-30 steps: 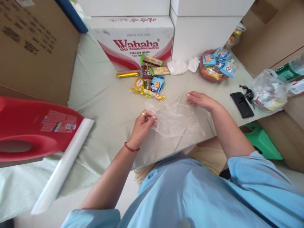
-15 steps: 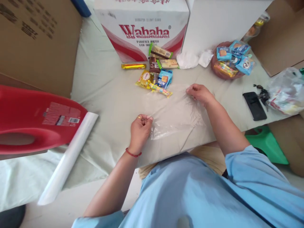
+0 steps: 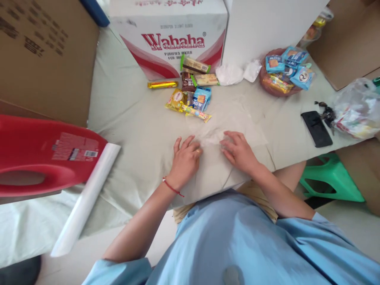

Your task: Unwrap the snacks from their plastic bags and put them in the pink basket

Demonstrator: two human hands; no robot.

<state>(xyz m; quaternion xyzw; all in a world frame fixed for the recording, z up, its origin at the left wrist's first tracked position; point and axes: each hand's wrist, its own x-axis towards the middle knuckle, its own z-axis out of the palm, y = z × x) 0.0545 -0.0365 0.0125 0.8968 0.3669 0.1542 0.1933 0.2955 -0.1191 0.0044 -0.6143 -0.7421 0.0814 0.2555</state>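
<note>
A clear plastic bag (image 3: 234, 124) lies flat on the pale green cloth of the table (image 3: 139, 130). My left hand (image 3: 185, 158) rests on the bag's near left part with its fingers stretched out flat. My right hand (image 3: 239, 150) lies on the bag's near right part, fingers also spread. Both hands press on the plastic and hold nothing. Just beyond the bag sits a small pile of snack packets (image 3: 190, 101) in yellow, blue and brown wrappers.
A roll of clear bags (image 3: 86, 194) and a red plastic stool (image 3: 44, 158) lie at the left. Wahaha carton (image 3: 169, 35) stands at the back. A bowl of snacks (image 3: 282, 75), a black phone (image 3: 316, 128), keys and a filled bag (image 3: 354, 109) are at the right. A green stool (image 3: 329, 180) stands below.
Both hands let go of the bag's edges and came together, now lying flat on it. The bag went from lifted and crumpled to spread on the cloth.
</note>
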